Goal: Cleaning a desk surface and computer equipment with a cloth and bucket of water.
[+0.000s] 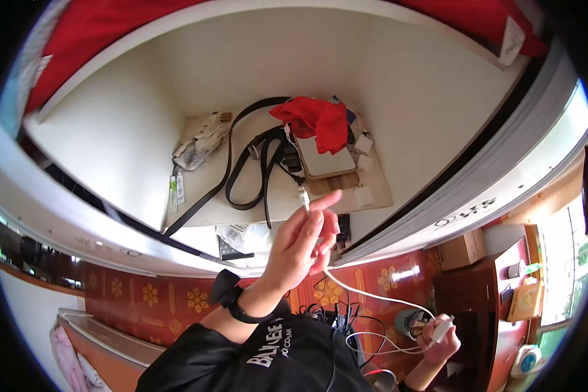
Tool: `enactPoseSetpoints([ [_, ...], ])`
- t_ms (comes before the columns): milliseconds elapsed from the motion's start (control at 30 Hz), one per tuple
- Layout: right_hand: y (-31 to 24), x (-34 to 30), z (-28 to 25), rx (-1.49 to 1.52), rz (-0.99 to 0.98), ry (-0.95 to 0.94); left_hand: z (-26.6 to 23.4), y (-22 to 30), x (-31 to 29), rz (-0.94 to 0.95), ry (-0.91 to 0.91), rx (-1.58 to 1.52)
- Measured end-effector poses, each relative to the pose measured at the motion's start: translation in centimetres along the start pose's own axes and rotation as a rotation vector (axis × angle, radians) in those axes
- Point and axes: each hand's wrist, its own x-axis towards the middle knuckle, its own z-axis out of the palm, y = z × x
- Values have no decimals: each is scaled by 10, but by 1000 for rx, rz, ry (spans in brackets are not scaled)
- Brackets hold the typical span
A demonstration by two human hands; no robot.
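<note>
My left hand [297, 245] pinches the plug end of a white charging cable [375, 295] between thumb and fingers, with the index finger stretched out. The connector [304, 197] points up toward the cabinet shelf. From this hand the cable sags across to the right and loops near my right hand [436, 349]. That hand is closed around a white power adapter [442, 329] at the lower right. Just beyond my left fingers, on the shelf [206, 212], lie a coiled black belt [229, 157] and a flat white box [323, 164] partly covered by a red cloth [320, 121].
White adapters [363, 144] lie right of the box. Pale work gloves [202, 144] and small tubes [177, 189] are at the shelf's left. The cabinet's side walls flank the shelf. Black cords [372, 323] and a bin [411, 321] stand on the red patterned floor [150, 294].
</note>
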Motion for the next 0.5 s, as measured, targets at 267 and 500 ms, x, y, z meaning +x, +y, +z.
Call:
enactPoseSetpoints([
  [267,16,92,14,-144,367,-220,19,29,-82,133,282,301],
  [500,113,126,122,-7,774,-354,-17,68,-171,245,470,134],
])
